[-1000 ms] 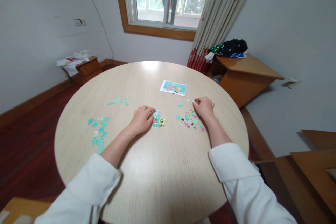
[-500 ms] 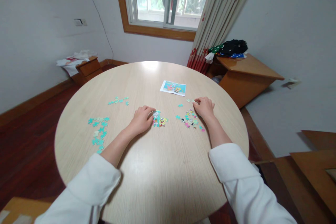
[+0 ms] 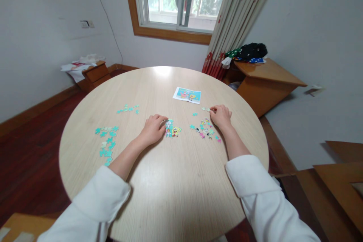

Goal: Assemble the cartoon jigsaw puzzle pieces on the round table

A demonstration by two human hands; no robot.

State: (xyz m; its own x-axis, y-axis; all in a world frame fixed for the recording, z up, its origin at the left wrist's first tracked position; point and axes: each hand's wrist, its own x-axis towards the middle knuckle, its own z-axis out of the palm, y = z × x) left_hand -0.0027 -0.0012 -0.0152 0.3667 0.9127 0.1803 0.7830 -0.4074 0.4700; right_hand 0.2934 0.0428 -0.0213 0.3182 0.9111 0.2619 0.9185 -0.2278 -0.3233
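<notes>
My left hand (image 3: 154, 127) lies on the table with its fingers stretched toward the upper left of a small joined section of jigsaw puzzle (image 3: 169, 130). That section shows a teal figure beside a yellow cartoon character, and the hand partly covers its left edge. Farther right, my right hand (image 3: 221, 116) is bent down with thumb and forefinger pinched at a pale puzzle piece (image 3: 208, 109). Just below and left of that hand lies a loose cluster of mixed-colour puzzle pieces (image 3: 206, 131). A single teal piece (image 3: 194, 114) sits apart above the cluster.
On the round wooden table (image 3: 164, 196), a printed reference picture (image 3: 187, 95) lies toward the back. Teal pieces (image 3: 107, 143) form a group at left, with a smaller group (image 3: 128, 109) behind it. A wooden cabinet (image 3: 266, 79) bearing cloths stands beyond the right edge.
My right hand's fingertips have shifted very slightly to the right by the pale pieces. The left hand and the joined section stay where they were.
</notes>
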